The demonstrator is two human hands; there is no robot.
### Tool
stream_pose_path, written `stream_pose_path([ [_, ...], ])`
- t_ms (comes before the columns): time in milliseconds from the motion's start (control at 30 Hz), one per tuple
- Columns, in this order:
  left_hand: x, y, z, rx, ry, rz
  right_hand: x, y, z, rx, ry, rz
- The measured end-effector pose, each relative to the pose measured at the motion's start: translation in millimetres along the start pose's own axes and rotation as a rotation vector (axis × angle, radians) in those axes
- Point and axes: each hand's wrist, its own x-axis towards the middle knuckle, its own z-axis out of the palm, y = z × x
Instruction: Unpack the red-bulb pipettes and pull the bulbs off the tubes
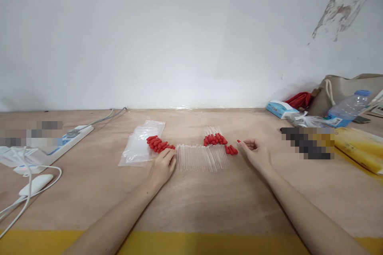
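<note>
My left hand [164, 164] rests on the table with its fingers curled together, between a pile of red rubber bulbs [156, 143] and the left end of a row of thin clear dropper tubes [200, 158]. What its fingertips hold, if anything, is hidden. My right hand [255, 152] is on the other side of the row, fingers pinched, with a small red tip showing at the fingertips that looks like one of the bulbs. Nearest to it lie a few loose red bulbs [231, 150]. Behind the row, tubes with red bulbs [214, 139] on their near ends lie side by side.
Clear plastic bags [139, 145] lie left of the bulbs. A power strip [72, 137] with white cables and a white mouse-shaped device [36, 184] is at far left. A tissue pack [281, 108], bottle [348, 107] and yellow package [359, 147] are at right.
</note>
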Motion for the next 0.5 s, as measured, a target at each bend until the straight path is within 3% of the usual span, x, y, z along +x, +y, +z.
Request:
stream_pose_path([
  [500, -2.7, 8.9, 0.7, -0.157, -0.060, 0.017, -2.6, -10.7, -2.3, -0.514, -0.130, 0.104],
])
